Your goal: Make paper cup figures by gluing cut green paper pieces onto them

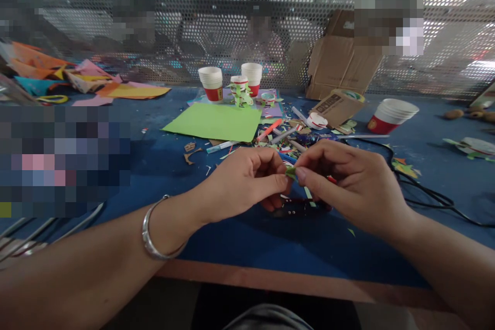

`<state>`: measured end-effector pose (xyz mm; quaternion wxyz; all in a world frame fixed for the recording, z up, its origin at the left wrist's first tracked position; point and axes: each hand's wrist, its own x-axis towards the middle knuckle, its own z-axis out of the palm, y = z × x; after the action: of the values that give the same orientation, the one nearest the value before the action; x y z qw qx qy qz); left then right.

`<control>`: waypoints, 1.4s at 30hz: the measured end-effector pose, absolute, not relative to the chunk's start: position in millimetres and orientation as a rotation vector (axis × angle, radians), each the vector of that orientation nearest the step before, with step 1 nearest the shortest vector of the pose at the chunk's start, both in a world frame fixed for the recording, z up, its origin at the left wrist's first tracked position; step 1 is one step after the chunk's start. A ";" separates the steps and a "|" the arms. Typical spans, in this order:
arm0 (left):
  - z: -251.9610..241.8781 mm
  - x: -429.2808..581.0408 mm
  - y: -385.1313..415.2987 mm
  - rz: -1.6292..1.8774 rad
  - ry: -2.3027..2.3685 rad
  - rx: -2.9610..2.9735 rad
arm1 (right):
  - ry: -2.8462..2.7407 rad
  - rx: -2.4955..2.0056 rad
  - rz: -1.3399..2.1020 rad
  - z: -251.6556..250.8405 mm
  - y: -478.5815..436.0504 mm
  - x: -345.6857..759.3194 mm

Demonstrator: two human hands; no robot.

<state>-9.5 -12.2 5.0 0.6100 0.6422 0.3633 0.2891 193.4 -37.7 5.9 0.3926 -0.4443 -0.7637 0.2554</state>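
Both hands meet above the near middle of the blue table, pinching a small green paper piece (291,172) between them. My left hand (247,180), with a silver bangle at its wrist, grips the left side of the piece between thumb and fingers. On the other side my right hand (348,180) pinches it by thumb and forefinger. Below the hands lies a dark object (296,209), mostly hidden, so its kind cannot be made out. Just beyond them spread paper scraps and several markers, among them an orange marker (269,130).
A bright green sheet (216,121) lies past the left hand. Stacked paper cups (211,83) stand behind it; another cup stack (392,115) leans at right. Small paper-cup turtles (240,92) sit near the back. A black cable (425,196) runs along the right. Cardboard (340,62) rests against the perforated screen.
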 end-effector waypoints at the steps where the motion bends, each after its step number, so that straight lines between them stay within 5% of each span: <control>1: 5.2 -11.1 -11.9 0.686 0.861 1.578 | -1.932 -1.137 0.655 6.2 -37.3 193.6; 11: 5.3 -15.1 -10.3 0.899 0.956 1.945 | -1.918 -1.166 0.748 5.9 -35.4 194.8; 28: 24.6 -49.1 4.6 0.198 1.078 2.431 | -1.940 -1.179 0.752 2.9 -34.3 195.5; 42: 26.1 -47.5 4.8 0.349 1.083 2.356 | -2.194 -1.147 0.545 2.3 -33.3 194.0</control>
<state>-47.5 4.8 26.1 0.2595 0.8696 0.3999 0.1289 194.0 -33.3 2.3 0.2987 -0.4316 -0.8260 0.2052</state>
